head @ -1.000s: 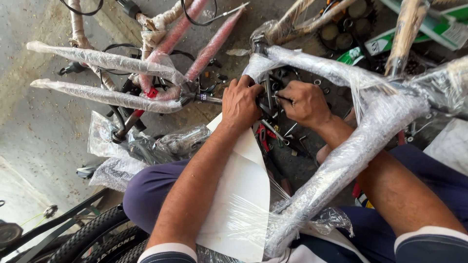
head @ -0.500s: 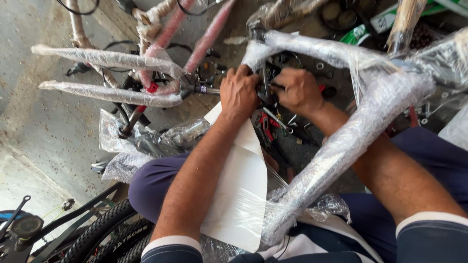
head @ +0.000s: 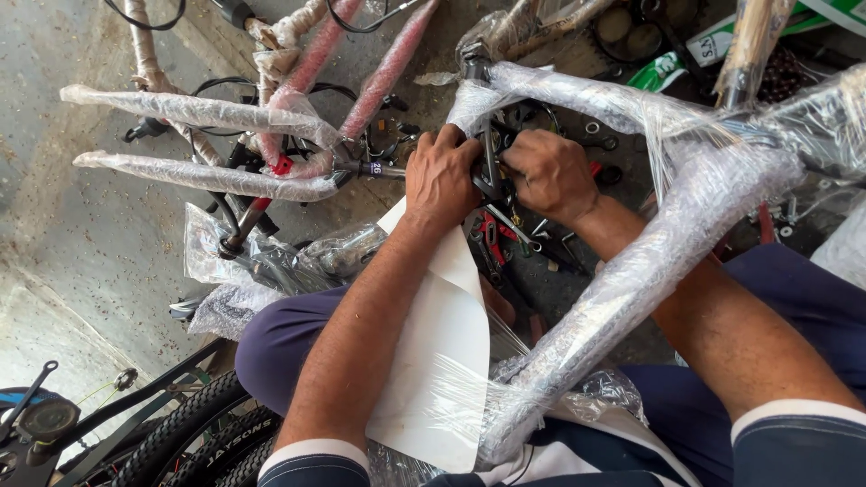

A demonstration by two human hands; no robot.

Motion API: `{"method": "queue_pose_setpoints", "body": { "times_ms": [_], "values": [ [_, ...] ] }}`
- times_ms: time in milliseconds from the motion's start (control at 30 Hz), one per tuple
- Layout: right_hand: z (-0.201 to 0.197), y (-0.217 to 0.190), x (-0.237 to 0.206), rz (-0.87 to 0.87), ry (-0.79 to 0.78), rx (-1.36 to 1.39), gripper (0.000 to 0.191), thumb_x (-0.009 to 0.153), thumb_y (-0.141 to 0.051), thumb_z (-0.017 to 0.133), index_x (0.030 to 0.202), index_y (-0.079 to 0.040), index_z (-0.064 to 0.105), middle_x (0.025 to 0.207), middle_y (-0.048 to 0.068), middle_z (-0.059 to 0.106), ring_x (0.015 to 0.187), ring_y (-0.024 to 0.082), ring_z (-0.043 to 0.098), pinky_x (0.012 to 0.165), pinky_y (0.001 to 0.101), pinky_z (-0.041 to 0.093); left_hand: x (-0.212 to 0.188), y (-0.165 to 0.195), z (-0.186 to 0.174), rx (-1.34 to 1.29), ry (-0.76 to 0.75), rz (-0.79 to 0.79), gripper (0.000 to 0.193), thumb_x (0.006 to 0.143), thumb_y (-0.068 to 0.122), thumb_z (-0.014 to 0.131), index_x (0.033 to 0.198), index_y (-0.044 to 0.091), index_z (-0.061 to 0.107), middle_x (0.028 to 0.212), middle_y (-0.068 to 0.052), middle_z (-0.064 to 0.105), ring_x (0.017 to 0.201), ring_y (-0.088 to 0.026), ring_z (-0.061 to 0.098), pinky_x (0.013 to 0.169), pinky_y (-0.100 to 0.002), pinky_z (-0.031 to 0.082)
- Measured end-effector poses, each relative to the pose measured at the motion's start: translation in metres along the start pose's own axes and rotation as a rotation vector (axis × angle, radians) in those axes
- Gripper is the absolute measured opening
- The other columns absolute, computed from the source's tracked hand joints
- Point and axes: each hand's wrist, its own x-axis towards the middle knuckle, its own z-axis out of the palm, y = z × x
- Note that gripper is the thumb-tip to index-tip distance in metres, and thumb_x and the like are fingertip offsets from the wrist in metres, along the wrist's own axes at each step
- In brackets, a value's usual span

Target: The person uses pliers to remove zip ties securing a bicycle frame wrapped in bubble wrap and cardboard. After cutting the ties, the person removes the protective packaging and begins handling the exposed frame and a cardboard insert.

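At nine o'clock lies bare concrete floor (head: 81,261), and at seven a black bicycle tyre (head: 185,437) pokes in. Toward ten and eleven o'clock, two plastic-wrapped fork blades (head: 189,144) stretch sideways, with red padded tubes (head: 361,63) rising behind them to twelve. Crumpled clear wrap (head: 244,271) sits below the blades.

At centre, the left hand (head: 442,179) is curled tight, fingers closed around a dark metal part (head: 492,176) of the wrapped bicycle frame (head: 649,261) — the part sits just above centre, between both hands. The right hand (head: 552,173), just beside it, is also closed, fingertips pinched on the same part. A white sheet (head: 433,361) lies under the left forearm. The frame's thick tube runs from two o'clock down to six.
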Motion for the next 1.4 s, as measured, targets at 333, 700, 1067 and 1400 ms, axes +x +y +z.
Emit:
{"method": "queue_pose_setpoints", "body": {
  "times_ms": [333, 700, 1067, 1400],
  "values": [
    [0.007, 0.013, 0.006, -0.025, -0.017, -0.005, 0.009, 0.081, -0.011, 0.064, 0.073, -0.006, 0.063, 0.075, 0.012, 0.057, 0.068, 0.032, 0.061, 0.061, 0.0460, 0.050, 0.001, -0.005, 0.003, -0.065, 0.069, 0.130, 0.027, 0.074, 0.017, 0.080, 0.101, 0.016, 0.081, 0.109, -0.012, 0.064, 0.104, -0.032, 0.058, 0.089, -0.044, 0.050],
    [0.029, 0.017, -0.027, 0.337, 0.067, 0.262, 0.021, 0.083, -0.015, 0.088, 0.097, -0.003, 0.079, 0.090, 0.018, 0.074, 0.081, 0.033, 0.074, 0.073, 0.0420, 0.057, -0.010, -0.011, 0.031, -0.048, 0.125, 0.184, 0.019, 0.085, 0.013, 0.076, 0.102, 0.017, 0.082, 0.104, -0.012, 0.062, 0.098, -0.034, 0.056, 0.081, -0.047, 0.048],
    [-0.066, -0.014, -0.066, 0.365, -0.325, -0.099, 0.042, 0.081, -0.032, 0.086, 0.108, -0.003, 0.072, 0.102, 0.022, 0.071, 0.094, 0.038, 0.069, 0.082, 0.0480, 0.055, -0.019, -0.004, 0.026, 0.084, 0.055, 0.290, 0.027, 0.067, 0.008, 0.078, 0.093, 0.013, 0.078, 0.105, -0.015, 0.061, 0.103, -0.038, 0.057, 0.087, -0.049, 0.047],
    [-0.390, -0.100, -0.267, 0.863, 0.087, -0.299, 0.046, 0.102, -0.048, 0.067, 0.110, -0.003, 0.069, 0.084, 0.015, 0.069, 0.071, 0.029, 0.067, 0.066, 0.0432, 0.054, -0.029, -0.002, 0.019, 0.210, 0.157, 0.569, 0.010, 0.079, 0.008, 0.076, 0.088, 0.006, 0.072, 0.098, -0.012, 0.065, 0.096, -0.036, 0.064, 0.084, -0.047, 0.054]
  ]
}}
